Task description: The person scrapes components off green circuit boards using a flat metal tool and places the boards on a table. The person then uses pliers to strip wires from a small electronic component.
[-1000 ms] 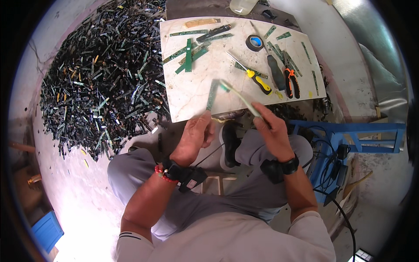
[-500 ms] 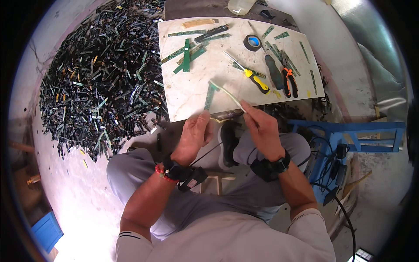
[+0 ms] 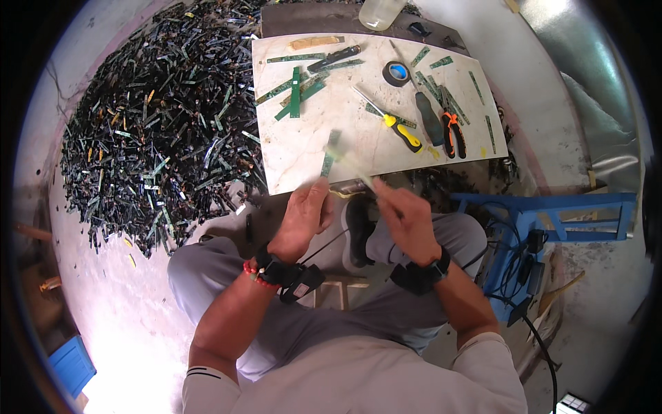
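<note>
My left hand [image 3: 305, 215] pinches the lower end of a narrow green circuit board strip [image 3: 330, 153], which points away from me over the board's near edge. In my right hand [image 3: 408, 219], the fingers are closed round a pale toothbrush [image 3: 360, 172]. Motion smears the toothbrush, and its head end lies at the strip's middle; contact cannot be made out. Beyond my hands on the pale board [image 3: 296, 155] lie a yellow-and-black screwdriver [image 3: 402, 132], a dark-handled screwdriver [image 3: 429, 119], orange-and-black pliers [image 3: 452, 132] and a roll of black tape [image 3: 396, 74].
A large heap of dark and green strips [image 3: 165, 117] covers the floor at left. More green strips [image 3: 295, 93] and a black tool [image 3: 334, 59] lie on the board. At right stands a blue stool [image 3: 510, 255] with black cables. A translucent container [image 3: 380, 12] stands at the back.
My right hand has moved a little left, and the toothbrush head has come down along the strip. My left hand keeps its hold on the strip. The whole view has shifted slightly.
</note>
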Motion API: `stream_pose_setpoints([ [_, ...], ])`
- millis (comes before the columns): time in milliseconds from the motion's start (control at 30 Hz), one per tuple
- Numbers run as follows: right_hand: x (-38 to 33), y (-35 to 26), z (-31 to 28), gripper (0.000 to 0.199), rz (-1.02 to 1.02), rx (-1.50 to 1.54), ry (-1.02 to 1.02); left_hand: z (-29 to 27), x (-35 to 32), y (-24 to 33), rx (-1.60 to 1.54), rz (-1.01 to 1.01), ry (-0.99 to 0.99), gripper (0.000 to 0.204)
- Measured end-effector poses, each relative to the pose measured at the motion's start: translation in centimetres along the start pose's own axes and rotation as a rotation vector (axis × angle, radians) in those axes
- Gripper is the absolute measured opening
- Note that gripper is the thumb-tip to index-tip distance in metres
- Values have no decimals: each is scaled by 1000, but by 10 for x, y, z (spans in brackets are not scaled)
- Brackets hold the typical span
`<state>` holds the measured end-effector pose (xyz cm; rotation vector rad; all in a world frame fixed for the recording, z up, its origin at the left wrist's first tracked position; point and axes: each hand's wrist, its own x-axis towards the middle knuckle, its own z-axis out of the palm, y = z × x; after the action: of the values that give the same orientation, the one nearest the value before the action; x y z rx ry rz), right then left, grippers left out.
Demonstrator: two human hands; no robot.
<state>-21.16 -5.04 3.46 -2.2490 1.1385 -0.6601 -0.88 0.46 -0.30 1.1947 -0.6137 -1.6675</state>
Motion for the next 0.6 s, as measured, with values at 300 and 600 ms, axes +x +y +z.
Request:
stream_pose_setpoints([
  [300, 15, 7, 1, 31, 0, 22, 33, 3, 0, 2, 18, 27, 26, 45],
  [600, 15, 11, 2, 31, 86, 164, 118, -1, -2, 3, 30, 38, -14, 43],
])
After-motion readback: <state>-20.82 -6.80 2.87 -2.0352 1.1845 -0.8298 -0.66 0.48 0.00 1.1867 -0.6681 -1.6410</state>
